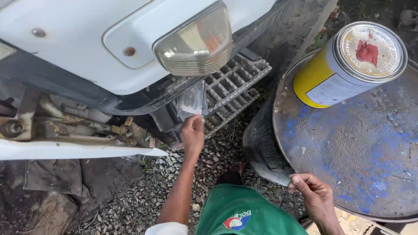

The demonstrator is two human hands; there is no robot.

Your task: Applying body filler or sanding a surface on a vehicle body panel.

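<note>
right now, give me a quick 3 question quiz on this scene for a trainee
1. True or false: the left hand holds a thin clear piece of plastic up against the white vehicle body, just below the lamp.
2. What stands on the drum top? A) a glass bottle B) a yellow and white tin can C) a paint brush
3. Fill in: the right hand is at the near ___ of the drum top.

Key: 1 true; 2 B; 3 rim
</note>
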